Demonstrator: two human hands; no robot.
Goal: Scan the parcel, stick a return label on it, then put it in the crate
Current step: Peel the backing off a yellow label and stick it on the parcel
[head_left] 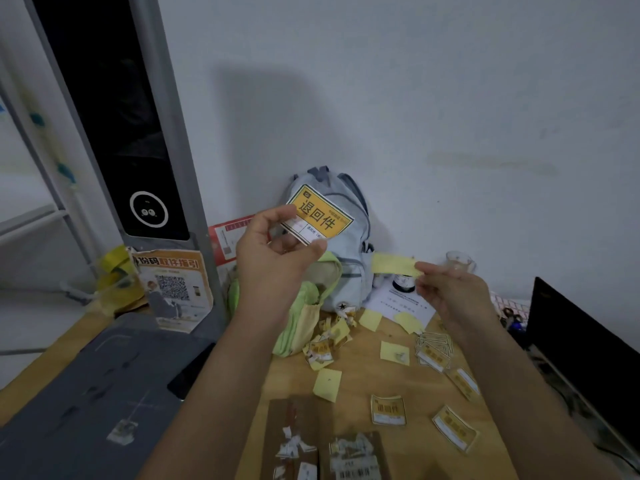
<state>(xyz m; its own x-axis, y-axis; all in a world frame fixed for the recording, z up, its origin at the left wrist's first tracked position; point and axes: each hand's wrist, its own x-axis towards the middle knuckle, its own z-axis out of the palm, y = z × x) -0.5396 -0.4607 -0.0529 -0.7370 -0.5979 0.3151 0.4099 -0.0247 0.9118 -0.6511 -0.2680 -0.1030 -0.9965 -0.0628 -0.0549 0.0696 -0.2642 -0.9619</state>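
Observation:
My left hand (273, 251) holds up a yellow return label (320, 214) with black characters, pinched at its lower left corner. My right hand (450, 292) pinches a pale yellow backing paper (393, 263) by its right end, apart from the label. A brown parcel (298, 438) with torn white label scraps lies on the wooden table (363, 382) near the bottom edge, between my forearms. A second brown parcel (356, 459) with a barcode lies right of it. No crate is in view.
A tall scanner stand (138, 140) with a grey base plate (86, 393) stands at the left. A light blue backpack (349, 244) and a green bag (304, 306) lean at the wall. Several loose labels (388, 410) and backing papers (327, 384) litter the table. A black monitor (581, 348) is at the right.

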